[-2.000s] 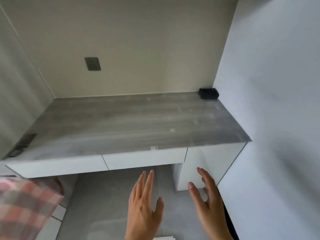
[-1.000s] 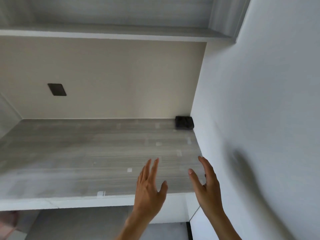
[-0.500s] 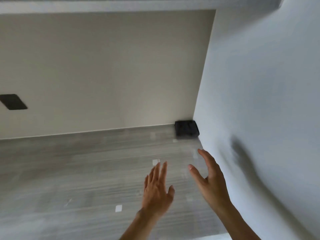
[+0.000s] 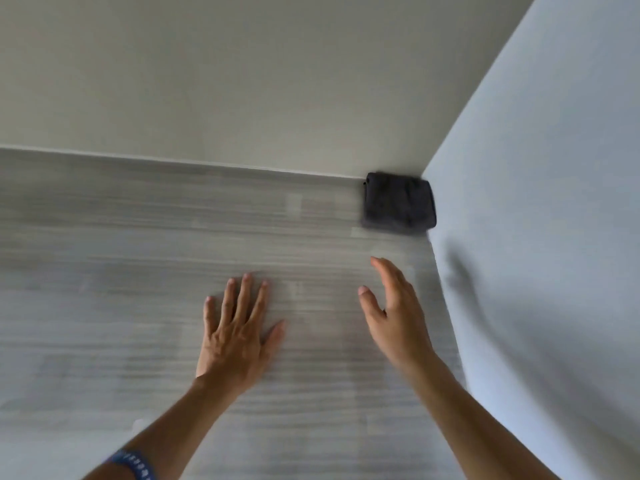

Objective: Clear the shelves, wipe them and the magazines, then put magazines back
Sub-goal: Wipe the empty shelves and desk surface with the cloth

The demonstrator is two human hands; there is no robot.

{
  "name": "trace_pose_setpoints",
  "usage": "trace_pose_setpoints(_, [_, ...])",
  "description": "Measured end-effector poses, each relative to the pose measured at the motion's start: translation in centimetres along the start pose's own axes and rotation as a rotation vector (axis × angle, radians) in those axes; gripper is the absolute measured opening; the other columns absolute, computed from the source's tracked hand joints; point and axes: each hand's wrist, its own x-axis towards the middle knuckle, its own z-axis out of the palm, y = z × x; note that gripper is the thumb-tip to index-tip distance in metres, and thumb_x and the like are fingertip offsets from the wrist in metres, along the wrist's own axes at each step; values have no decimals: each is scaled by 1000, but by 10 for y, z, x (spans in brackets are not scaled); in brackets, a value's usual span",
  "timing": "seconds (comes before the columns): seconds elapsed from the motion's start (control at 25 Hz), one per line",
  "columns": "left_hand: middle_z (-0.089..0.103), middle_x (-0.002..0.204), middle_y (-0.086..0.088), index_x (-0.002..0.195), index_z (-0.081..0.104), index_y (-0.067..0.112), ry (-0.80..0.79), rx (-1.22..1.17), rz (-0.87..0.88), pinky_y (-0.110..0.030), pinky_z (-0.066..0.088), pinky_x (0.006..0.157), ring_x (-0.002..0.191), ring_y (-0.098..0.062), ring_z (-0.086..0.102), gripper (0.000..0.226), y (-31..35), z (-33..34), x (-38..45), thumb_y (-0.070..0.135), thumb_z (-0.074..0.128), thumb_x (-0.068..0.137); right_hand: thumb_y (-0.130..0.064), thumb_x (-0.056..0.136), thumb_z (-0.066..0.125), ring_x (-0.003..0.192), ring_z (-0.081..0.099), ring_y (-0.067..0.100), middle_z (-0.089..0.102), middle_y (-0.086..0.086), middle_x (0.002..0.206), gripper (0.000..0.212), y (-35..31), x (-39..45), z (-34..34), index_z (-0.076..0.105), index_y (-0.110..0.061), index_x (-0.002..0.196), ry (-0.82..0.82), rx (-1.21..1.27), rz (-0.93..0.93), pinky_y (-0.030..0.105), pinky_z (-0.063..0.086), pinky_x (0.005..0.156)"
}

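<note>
Two empty hands: left hand [image 4: 235,336], right hand [image 4: 394,315]; cloth [image 4: 398,203] in corner.

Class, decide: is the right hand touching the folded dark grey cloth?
Apart. The head view shows bare shelf between the right hand and the folded dark grey cloth.

one head-worn view looks forward and down from close above the grey wood-grain shelf surface [image 4: 138,271], facing the far right corner where the beige back wall [image 4: 242,81] meets the white side wall [image 4: 536,237]. both forearms enter from the near edge.
</note>
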Motion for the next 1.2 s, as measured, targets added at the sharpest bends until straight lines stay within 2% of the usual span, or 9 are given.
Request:
trace_pose_setpoints(0.2, [26, 161, -9, 154, 31, 21, 129, 54, 23, -56, 19, 118, 149, -29, 22, 75, 0, 14, -1, 64, 25, 93, -7, 75, 71, 126, 50, 38, 53, 13, 139, 51, 27, 97, 16, 57, -8, 123, 62, -301, -85, 49, 45, 94])
trace_pose_setpoints(0.36, [30, 159, -9, 151, 37, 21, 170, 58, 19, -55, 19, 117, 148, -27, 24, 75, -3, 17, 4, 65, 32, 91, -17, 85, 66, 132, 43, 36, 46, 12, 145, 57, 41, 164, 11, 45, -10, 137, -113, -616, 52, 49, 40, 98])
trace_pose_setpoints(0.52, [30, 159, -9, 151, 36, 21, 190, 66, 33, -54, 18, 116, 147, -28, 26, 74, -2, 20, 6, 65, 32, 91, -4, 71, 78, 75, 64, 41, 63, 24, 86, 23, 40, 170, 17, 64, 3, 88, -47, -846, -198, 44, 50, 65])
trace_pose_setpoints(0.6, [31, 158, -9, 150, 38, 21, 201, 44, 36, -54, 17, 116, 147, -28, 27, 74, -4, 22, 5, 66, 31, 91, -7, 69, 80, 62, 64, 38, 63, 21, 77, 21, 26, 150, 23, 64, 2, 79, -79, -843, -193, 37, 47, 54])
trace_pose_setpoints(0.76, [19, 163, -2, 152, 31, 30, 101, -24, 20, -48, 4, 119, 151, -23, 13, 74, 0, 11, 7, 69, 32, 89, -28, 92, 56, 85, 67, 33, 66, 11, 93, 19, -5, 87, 34, 58, -9, 91, -177, -571, 56, 32, 38, 62])
trace_pose_setpoints(0.88, [2, 162, 13, 152, 24, 36, -90, -284, -98, -38, -7, 121, 152, -13, -6, 77, 0, -10, 10, 63, 51, 85, -28, 87, 62, 73, 59, 27, 61, 3, 69, 24, -46, 23, 27, 53, -13, 72, -233, -183, 295, 32, 35, 61])
trace_pose_setpoints(1.0, [55, 139, 4, 121, 57, 31, -32, -983, -295, -25, 44, 100, 127, -18, 53, 39, 20, -76, -21, 24, 68, 84, -19, 84, 65, 61, 53, 23, 54, -2, 55, 27, -105, -29, 0, 54, -12, 60, -146, 270, 530, 33, 38, 55])
trace_pose_setpoints(1.08, [70, 108, 3, 105, 60, 29, 98, -1180, -272, -17, 50, 75, 94, -13, 66, 26, 38, -132, -61, 16, 67, 83, -11, 84, 63, 58, 46, 21, 48, 1, 53, 30, -153, -47, -29, 49, -9, 58, -85, 446, 593, 31, 33, 52])
trace_pose_setpoints(1.2, [72, 101, 2, 112, 66, 20, 25, -1417, -82, -21, 51, 76, 94, -10, 68, 39, 58, -225, -117, 40, 69, 78, -9, 81, 61, 60, 44, 20, 47, 5, 56, 24, -229, -66, -83, 51, -6, 60, -2, 734, 535, 30, 34, 52])
